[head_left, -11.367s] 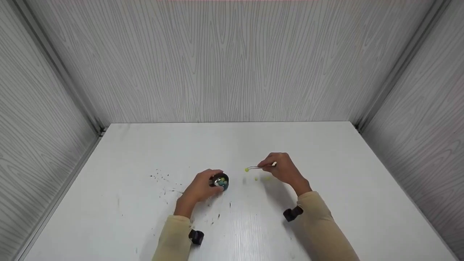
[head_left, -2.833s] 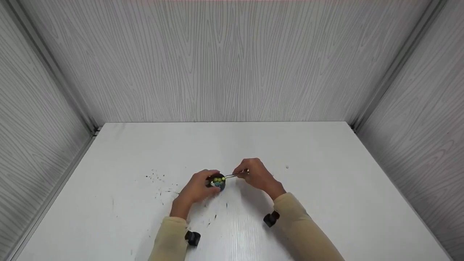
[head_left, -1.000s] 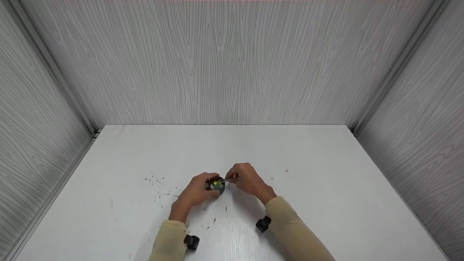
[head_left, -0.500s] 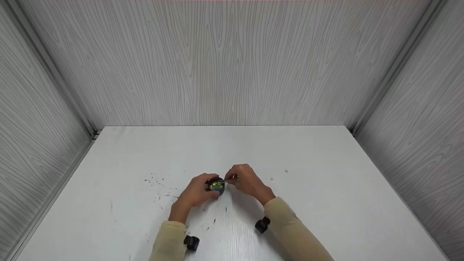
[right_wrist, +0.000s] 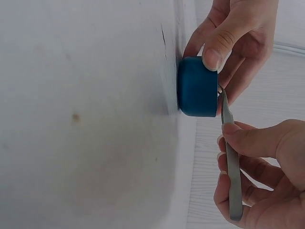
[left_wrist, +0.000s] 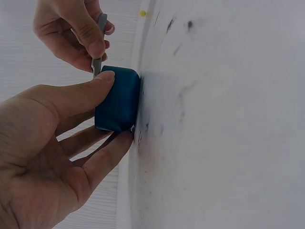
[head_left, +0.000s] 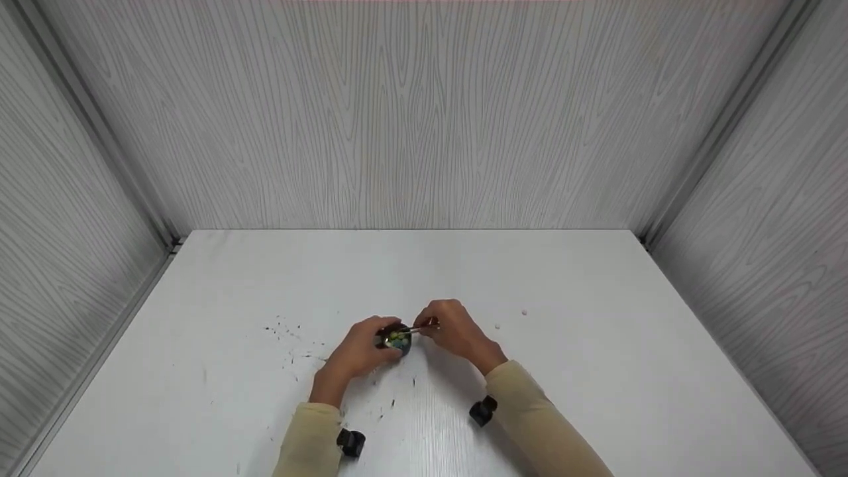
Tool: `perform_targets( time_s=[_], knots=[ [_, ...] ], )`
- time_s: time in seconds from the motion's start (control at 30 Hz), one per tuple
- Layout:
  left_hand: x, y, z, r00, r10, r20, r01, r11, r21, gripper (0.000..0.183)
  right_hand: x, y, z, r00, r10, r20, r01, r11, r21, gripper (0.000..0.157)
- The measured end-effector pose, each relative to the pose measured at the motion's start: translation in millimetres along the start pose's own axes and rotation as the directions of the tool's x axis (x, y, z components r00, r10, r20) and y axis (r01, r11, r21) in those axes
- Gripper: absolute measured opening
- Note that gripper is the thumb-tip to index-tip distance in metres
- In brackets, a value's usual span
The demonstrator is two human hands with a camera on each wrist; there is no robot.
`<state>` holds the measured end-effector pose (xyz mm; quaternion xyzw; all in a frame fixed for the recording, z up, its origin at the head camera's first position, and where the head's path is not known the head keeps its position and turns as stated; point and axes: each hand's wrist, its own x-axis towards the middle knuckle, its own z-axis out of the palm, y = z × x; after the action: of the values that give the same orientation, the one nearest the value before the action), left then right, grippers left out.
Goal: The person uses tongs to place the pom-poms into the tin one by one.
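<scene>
A small blue cup (right_wrist: 198, 88) stands on the white table, and my left hand (head_left: 361, 346) grips it between thumb and fingers. From above, several small green, yellow and bluish beads (head_left: 398, 339) show inside it. Metal tweezers (right_wrist: 233, 179) are pinched in my right hand (head_left: 458, 334), to the right of the cup. Their tips reach over the cup's rim into its mouth. In the right wrist view, the cup wall partly hides the tips; whether they clasp a bead cannot be told.
Two tiny pale beads (head_left: 524, 312) lie on the table (head_left: 583, 371) right of my right hand. In the left wrist view a yellow bead (left_wrist: 143, 13) sits near the top. Dark marks dot the table's left side; grey wood-grain panels surround it.
My right hand has moved left, and the tweezers that carried a yellow bead beside the cup now have their tips in it. More yellow-green beads show inside. Little has moved over the last second.
</scene>
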<state>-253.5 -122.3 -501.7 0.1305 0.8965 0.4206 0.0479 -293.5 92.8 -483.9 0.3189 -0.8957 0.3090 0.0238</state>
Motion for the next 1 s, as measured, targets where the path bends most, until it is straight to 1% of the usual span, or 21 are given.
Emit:
perform_targets(
  time_s=[0.3,0.53,0.73,0.87,1.0],
  knots=[
    [-0.7,2.0,0.5,1.000,-0.019,-0.002,0.019,1.000,0.003,0.054,-9.8,13.8,-17.5,0.999,0.025,-0.044,-0.024,1.000,0.018,0.015],
    [-0.3,1.8,1.3,0.999,-0.044,0.007,0.044,0.999,-0.004,0.056,-22.8,32.5,-34.9,0.994,0.018,-0.109,-0.017,1.000,0.013,0.013],
    [-0.6,-0.1,1.9,0.999,-0.040,0.010,0.040,0.999,0.006,0.057,-35.8,52.9,-46.2,0.991,0.043,-0.126,-0.043,0.999,0.003,0.011],
    [-0.9,-0.7,2.2,0.999,-0.045,0.015,0.045,0.999,0.006,0.056,-43.4,65.2,-51.2,0.988,0.080,-0.134,-0.082,0.997,-0.011,0.012],
    [-0.9,0.6,0.8,0.999,-0.041,0.017,0.041,0.999,0.009,0.056,-48.6,73.4,-53.8,0.986,0.112,-0.120,-0.113,0.994,-0.007,0.014]
  ],
)
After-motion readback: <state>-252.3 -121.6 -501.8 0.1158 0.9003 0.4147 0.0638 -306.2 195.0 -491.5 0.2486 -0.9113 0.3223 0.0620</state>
